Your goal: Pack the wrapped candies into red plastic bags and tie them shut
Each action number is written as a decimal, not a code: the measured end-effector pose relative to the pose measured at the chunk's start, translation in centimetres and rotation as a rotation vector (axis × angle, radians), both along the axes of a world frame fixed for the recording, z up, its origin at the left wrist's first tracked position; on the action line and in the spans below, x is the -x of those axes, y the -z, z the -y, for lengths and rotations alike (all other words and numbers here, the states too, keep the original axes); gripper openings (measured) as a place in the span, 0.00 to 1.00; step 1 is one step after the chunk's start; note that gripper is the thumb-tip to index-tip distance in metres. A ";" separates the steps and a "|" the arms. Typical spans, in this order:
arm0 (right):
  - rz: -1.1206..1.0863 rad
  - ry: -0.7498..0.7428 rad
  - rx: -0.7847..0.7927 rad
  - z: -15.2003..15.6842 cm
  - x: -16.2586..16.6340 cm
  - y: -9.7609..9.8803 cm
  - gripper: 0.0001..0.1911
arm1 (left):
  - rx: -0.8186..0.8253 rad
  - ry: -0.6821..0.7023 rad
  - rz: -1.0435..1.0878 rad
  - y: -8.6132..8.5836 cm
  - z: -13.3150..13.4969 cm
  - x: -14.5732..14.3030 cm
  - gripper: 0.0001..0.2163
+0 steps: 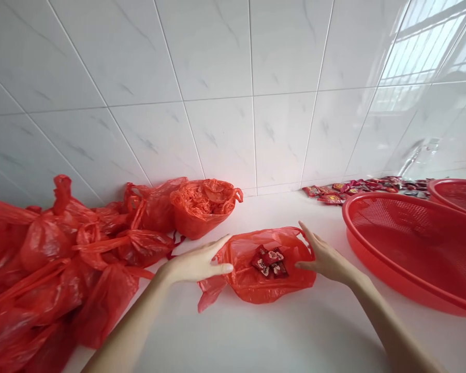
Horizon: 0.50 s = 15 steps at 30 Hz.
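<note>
A red plastic bag [252, 292] lies on the white counter in front of me, its mouth spread wide. Inside it rest several small dark red packets [270, 260] with white lettering. At the bag's left rim is my left hand [202, 261], thumb stretched over the edge and fingers apart from it. My right hand [324, 259] touches the opposite rim near a handle loop, with thumb and index finger spread wide. Neither hand shows a closed grip.
Tied, filled red bags [104, 280] heap up on the left. Behind, another red bag [205, 207] stands stuffed with crumpled plastic. On the right are a large red basket [407, 259], a second basket [458, 194], loose packets [361, 187] and a faucet [413, 155] by the tiled wall.
</note>
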State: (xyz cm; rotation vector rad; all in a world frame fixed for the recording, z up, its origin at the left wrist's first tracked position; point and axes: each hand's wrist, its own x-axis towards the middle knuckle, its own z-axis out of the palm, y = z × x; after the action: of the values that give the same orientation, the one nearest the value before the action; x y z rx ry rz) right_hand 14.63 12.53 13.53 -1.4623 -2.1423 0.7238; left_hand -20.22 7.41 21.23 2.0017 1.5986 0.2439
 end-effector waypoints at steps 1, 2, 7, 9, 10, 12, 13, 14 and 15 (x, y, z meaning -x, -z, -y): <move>-0.053 0.010 0.012 -0.2 -0.1 0.1 0.50 | 0.043 -0.019 0.041 0.4 0.6 0.1 0.35; -0.120 0.024 0.019 -0.4 -0.1 0.2 0.47 | 0.080 -0.048 0.091 0.9 1.2 0.2 0.37; -0.421 0.059 0.134 -1.2 0.0 -0.3 0.32 | 0.240 -0.194 0.489 4.0 3.8 0.5 0.46; -0.468 0.042 0.232 -1.4 0.0 -0.9 0.27 | 0.258 -0.236 0.646 5.3 4.1 0.1 0.48; -0.495 0.029 0.260 -1.5 0.0 -1.1 0.24 | 0.254 -0.261 0.709 5.9 4.1 -0.2 0.49; -0.567 0.020 0.252 -1.6 0.0 -1.7 0.21 | 0.238 -0.301 0.811 6.5 3.8 -1.0 0.50; -0.610 0.028 0.225 -1.8 -0.1 -2.1 0.21 | 0.223 -0.317 0.845 6.5 3.6 -1.4 0.48; -0.657 0.041 0.195 -1.9 -0.2 -2.4 0.21 | 0.194 -0.338 0.869 6.3 3.3 -1.8 0.46; -0.703 0.055 0.176 -2.1 -0.3 -2.8 0.22 | 0.152 -0.361 0.884 5.9 2.9 -2.2 0.42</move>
State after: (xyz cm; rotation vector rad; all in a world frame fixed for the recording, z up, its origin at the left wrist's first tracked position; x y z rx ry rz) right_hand 14.95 14.67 16.36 -1.1070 -1.5218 1.2136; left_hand -18.03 4.46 15.37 1.1845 1.2959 0.9579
